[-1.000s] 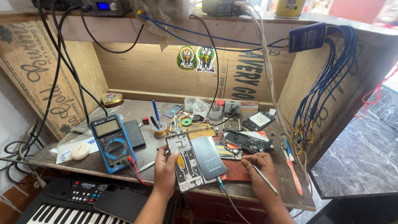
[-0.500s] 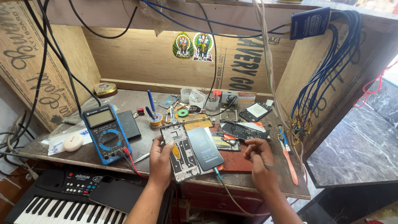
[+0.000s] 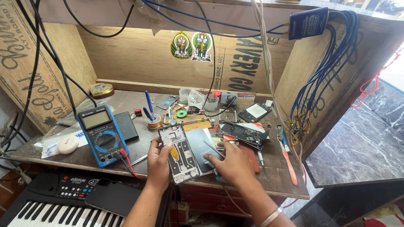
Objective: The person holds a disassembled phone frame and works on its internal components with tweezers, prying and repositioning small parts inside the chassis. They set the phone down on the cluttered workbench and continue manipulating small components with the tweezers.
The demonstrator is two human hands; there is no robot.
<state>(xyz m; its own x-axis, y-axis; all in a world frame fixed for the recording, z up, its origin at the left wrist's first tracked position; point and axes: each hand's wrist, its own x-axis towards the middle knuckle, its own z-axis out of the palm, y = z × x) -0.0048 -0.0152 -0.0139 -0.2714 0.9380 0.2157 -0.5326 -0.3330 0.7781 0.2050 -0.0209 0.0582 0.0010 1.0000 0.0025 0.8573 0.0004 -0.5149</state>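
An opened phone frame (image 3: pixel 179 153) with bare insides lies at the bench's front edge. My left hand (image 3: pixel 158 163) grips its left side and steadies it. Beside it on the right lies a dark back cover (image 3: pixel 198 148). My right hand (image 3: pixel 229 163) rests over that cover and pinches thin metal tweezers (image 3: pixel 213 149), whose tip points left toward the cover. A bangle sits on my right wrist.
A blue multimeter (image 3: pixel 102 134) with red and black leads lies left of the phone. Several phone parts (image 3: pixel 245 131), a solder pot (image 3: pixel 153 121) and small tubs crowd the back. An orange-handled tool (image 3: pixel 289 162) lies right. A keyboard (image 3: pixel 50 201) sits below the bench.
My right hand has swung left from the bench's right side onto the back cover, carrying the tweezers. The left hand stays on the phone frame. The camera has drawn closer.
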